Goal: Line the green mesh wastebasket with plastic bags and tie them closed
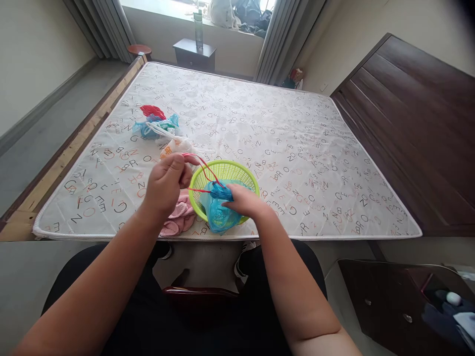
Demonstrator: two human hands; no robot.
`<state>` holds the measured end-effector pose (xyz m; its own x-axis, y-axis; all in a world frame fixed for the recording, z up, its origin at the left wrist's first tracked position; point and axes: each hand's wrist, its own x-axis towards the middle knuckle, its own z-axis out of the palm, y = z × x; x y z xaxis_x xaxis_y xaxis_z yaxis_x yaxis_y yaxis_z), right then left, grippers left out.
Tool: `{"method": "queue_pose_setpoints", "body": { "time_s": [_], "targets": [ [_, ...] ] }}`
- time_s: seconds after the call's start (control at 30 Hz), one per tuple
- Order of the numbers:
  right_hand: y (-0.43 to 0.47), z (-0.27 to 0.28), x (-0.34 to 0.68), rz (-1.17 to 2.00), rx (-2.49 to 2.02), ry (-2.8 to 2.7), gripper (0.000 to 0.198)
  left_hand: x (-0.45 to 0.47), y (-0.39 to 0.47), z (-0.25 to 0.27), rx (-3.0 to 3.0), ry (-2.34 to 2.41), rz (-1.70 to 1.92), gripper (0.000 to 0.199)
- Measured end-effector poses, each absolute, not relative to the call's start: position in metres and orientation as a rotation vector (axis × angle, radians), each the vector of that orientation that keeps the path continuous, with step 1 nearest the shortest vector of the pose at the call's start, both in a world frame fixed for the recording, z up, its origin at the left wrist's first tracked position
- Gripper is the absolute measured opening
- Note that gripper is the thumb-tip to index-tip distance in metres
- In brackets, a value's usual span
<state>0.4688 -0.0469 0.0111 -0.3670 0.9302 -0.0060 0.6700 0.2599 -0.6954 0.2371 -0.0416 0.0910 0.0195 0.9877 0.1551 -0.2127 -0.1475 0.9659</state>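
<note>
A white quilted mattress printed with scattered letters [319, 198] spreads before the person, with a dark brown wooden headboard [401, 138] on the right and long grey curtains [280, 44] beyond. A crumpled pink cloth [178, 217] lies just beside the round lime-green plastic mesh basket [237, 168]; crumpled red and blue plastic bags [153, 112] lie farther back. At the basket, the right hand [245, 199] grips a translucent blue plastic bag [221, 220], partly covering it, while the left hand [166, 180] pinches its thin red drawstring [198, 190].
</note>
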Motion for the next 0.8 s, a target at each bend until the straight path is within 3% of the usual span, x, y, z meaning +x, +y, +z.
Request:
{"method": "queue_pose_setpoints", "body": {
  "time_s": [0.07,0.13,0.23,0.43,0.8],
  "targets": [
    [-0.047,0.032,0.478,0.965,-1.459,-2.124,0.063,0.243,-0.045,0.086,1.236,0.965,1.314,0.041],
    [-0.049,0.054,0.480,0.920,-1.304,-2.033,0.068,0.249,-0.049,0.084,1.310,0.972,1.253,0.043],
    [-0.055,0.078,0.469,0.809,-1.088,-1.887,0.059,0.257,-0.056,0.084,1.413,0.985,1.173,0.043],
    [-0.063,0.079,0.452,0.718,-1.173,-1.679,0.014,0.261,-0.058,0.081,1.425,0.993,1.127,0.042],
    [-0.041,0.070,0.495,0.990,-0.874,-0.892,0.037,0.231,-0.020,0.067,0.789,0.844,1.603,0.042]
  ]
}}
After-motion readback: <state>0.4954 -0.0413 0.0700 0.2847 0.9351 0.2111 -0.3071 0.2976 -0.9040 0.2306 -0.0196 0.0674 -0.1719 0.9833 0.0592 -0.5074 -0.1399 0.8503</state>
